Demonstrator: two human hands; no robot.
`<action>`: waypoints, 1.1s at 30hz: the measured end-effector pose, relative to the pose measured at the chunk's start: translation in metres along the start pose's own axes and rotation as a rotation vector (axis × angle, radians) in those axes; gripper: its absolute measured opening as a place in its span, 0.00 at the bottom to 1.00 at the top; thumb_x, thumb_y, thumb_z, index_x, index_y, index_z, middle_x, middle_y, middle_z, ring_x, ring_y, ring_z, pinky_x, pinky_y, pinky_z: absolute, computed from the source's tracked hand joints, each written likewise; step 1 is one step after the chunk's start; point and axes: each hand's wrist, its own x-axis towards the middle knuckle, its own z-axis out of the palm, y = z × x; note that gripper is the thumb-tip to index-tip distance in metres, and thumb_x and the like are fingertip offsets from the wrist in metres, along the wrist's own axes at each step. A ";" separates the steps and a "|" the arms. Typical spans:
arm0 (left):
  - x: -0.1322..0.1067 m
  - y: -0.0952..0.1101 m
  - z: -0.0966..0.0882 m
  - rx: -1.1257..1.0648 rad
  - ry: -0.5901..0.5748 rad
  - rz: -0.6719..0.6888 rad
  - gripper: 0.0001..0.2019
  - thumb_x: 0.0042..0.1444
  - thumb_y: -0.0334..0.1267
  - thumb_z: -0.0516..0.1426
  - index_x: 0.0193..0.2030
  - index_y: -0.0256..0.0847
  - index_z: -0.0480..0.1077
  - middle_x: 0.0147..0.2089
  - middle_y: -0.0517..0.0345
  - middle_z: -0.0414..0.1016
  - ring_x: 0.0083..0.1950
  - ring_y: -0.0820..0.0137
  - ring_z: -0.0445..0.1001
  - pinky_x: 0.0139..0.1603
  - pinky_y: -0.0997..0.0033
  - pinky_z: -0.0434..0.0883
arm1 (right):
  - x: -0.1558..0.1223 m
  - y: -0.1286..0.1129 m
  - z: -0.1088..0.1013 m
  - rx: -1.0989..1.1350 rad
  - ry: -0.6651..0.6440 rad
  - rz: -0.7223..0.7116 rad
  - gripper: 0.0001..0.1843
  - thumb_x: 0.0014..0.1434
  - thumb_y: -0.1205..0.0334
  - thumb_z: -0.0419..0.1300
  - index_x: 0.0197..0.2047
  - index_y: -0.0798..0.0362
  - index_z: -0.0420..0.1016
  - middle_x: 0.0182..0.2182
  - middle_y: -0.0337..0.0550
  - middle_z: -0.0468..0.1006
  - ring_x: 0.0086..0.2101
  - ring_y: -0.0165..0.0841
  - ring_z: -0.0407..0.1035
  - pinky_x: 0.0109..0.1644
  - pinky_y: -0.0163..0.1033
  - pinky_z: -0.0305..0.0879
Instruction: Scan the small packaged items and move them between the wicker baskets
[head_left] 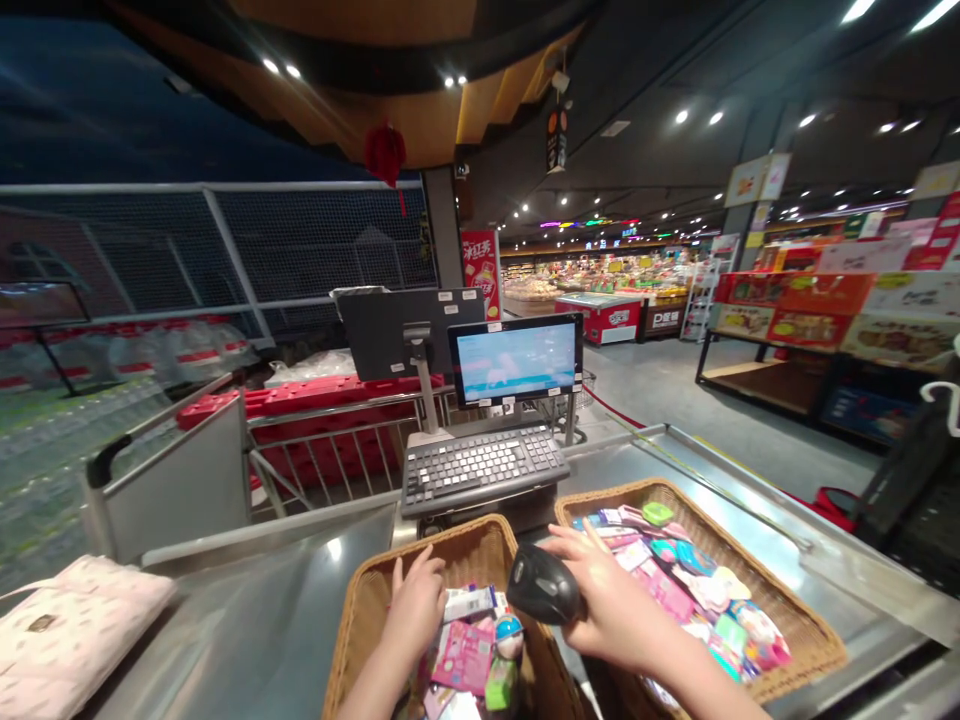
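Note:
My right hand (607,600) grips a black handheld barcode scanner (544,585), its head turned left toward the left wicker basket (425,543). A pale cable hangs below the scanner. Over that basket's left side is my left hand (420,590), fingers apart and nothing visible in them. Right beside it lie a white box (469,603), a pink packet (463,657), a round blue-topped item (508,636) and a green item (501,684). Behind my right hand, the right wicker basket (814,640) holds many small colourful packaged goods.
A keyboard (484,465) and a lit screen (517,362) stand beyond the baskets on the metal counter (277,600). A pink patterned bag (82,635) lies at the left. Behind the counter is a cart with a grey panel (180,475); shop shelves stand to the right.

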 end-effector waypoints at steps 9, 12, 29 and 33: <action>0.020 0.034 -0.006 0.048 0.136 0.124 0.11 0.56 0.32 0.53 0.43 0.43 0.74 0.67 0.47 0.66 0.71 0.53 0.57 0.69 0.35 0.50 | -0.016 0.021 -0.017 -0.005 0.082 0.066 0.32 0.40 0.70 0.59 0.52 0.48 0.74 0.54 0.50 0.75 0.62 0.51 0.59 0.68 0.63 0.48; 0.034 0.064 -0.011 -0.010 0.211 0.214 0.11 0.59 0.35 0.54 0.47 0.44 0.72 0.68 0.47 0.64 0.72 0.53 0.56 0.68 0.33 0.51 | -0.028 0.036 -0.031 -0.043 0.129 0.083 0.34 0.42 0.70 0.59 0.56 0.49 0.72 0.55 0.51 0.74 0.63 0.52 0.59 0.68 0.65 0.47; 0.065 0.273 0.046 -0.084 -0.235 0.670 0.12 0.48 0.40 0.61 0.40 0.43 0.78 0.72 0.49 0.57 0.73 0.48 0.49 0.72 0.34 0.37 | -0.090 0.114 -0.117 -0.147 0.286 0.201 0.36 0.43 0.67 0.61 0.59 0.50 0.68 0.56 0.52 0.74 0.61 0.52 0.61 0.68 0.70 0.39; 0.072 0.294 0.067 -0.020 -0.367 0.619 0.12 0.50 0.37 0.58 0.39 0.40 0.79 0.70 0.46 0.60 0.73 0.48 0.50 0.72 0.36 0.37 | -0.097 0.125 -0.124 -0.120 0.261 0.214 0.34 0.45 0.65 0.62 0.58 0.48 0.68 0.54 0.50 0.75 0.62 0.51 0.59 0.68 0.70 0.37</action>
